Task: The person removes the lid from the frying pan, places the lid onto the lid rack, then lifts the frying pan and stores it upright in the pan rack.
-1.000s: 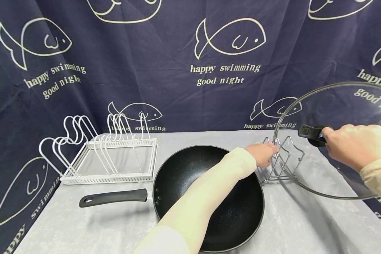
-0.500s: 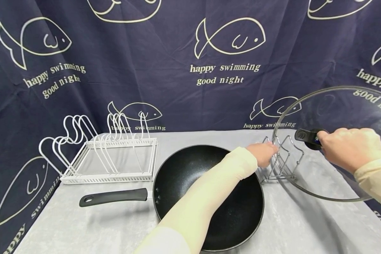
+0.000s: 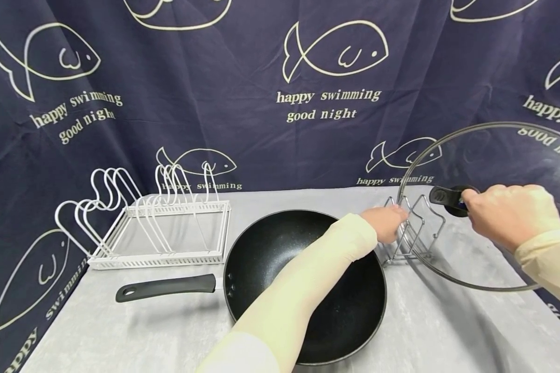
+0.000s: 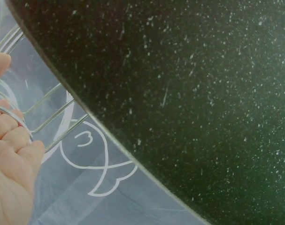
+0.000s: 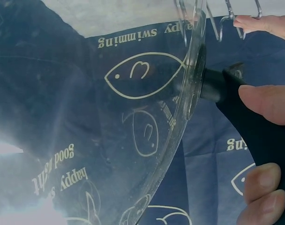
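My right hand (image 3: 515, 215) grips the black handle (image 3: 441, 196) of a large clear glass lid (image 3: 494, 254). The lid stands on edge, its left rim among the wires of a small silver wire rack (image 3: 403, 256); whether it rests on the rack's base cannot be made out. In the right wrist view, thumb and fingers wrap the curved lid handle (image 5: 248, 126). My left hand (image 3: 385, 223) holds the rack's left side. The left wrist view shows its fingers (image 4: 13, 133) curled round the wire. Below my left forearm lies a black wok (image 3: 270, 259), partly hidden by the sleeve.
The wok's long black handle (image 3: 168, 288) points left. Behind it, on the left, stands a white rack (image 3: 158, 262) with tall wire loops. A navy curtain (image 3: 242, 119) with fish drawings hangs behind the grey table (image 3: 177, 336).
My right hand and the lid have shifted slightly left, towards the rack. My left hand keeps its hold on the rack. The head view has tilted a little.
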`<action>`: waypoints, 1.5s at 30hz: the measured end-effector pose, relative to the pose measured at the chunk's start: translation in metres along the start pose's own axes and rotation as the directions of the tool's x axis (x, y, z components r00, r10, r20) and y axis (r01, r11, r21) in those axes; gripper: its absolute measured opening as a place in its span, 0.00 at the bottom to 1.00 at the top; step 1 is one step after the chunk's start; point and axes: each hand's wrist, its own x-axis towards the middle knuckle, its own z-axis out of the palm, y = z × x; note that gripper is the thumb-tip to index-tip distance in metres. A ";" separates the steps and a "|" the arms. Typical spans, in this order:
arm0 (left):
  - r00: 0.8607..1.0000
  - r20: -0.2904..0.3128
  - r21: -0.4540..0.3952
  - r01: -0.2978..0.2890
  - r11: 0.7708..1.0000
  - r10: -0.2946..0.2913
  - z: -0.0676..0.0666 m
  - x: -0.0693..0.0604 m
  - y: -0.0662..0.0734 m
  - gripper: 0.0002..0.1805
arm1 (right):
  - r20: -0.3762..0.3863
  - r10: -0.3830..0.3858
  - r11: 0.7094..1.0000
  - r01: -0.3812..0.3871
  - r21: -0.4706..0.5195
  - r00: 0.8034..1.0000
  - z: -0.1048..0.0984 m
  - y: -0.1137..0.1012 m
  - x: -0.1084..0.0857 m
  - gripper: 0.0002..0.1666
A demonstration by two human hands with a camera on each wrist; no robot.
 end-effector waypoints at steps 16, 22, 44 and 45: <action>1.000 -0.003 0.027 -0.012 1.000 0.013 -0.002 -0.001 -0.007 0.34 | 0.061 0.036 0.999 -0.036 0.008 0.997 0.006 0.001 0.007 0.13; 1.000 0.022 0.010 -0.013 1.000 0.013 -0.002 -0.003 -0.006 0.36 | 0.024 0.030 1.000 -0.030 -0.006 0.999 0.012 -0.003 0.008 0.16; 1.000 0.008 0.055 -0.006 0.998 0.005 0.004 -0.002 0.000 0.37 | 0.031 0.058 0.998 -0.058 0.002 0.998 0.024 -0.010 0.014 0.14; 1.000 0.011 0.056 -0.003 0.998 0.003 0.003 -0.002 0.001 0.37 | 0.038 0.062 0.998 -0.062 0.002 0.997 0.025 -0.010 0.015 0.14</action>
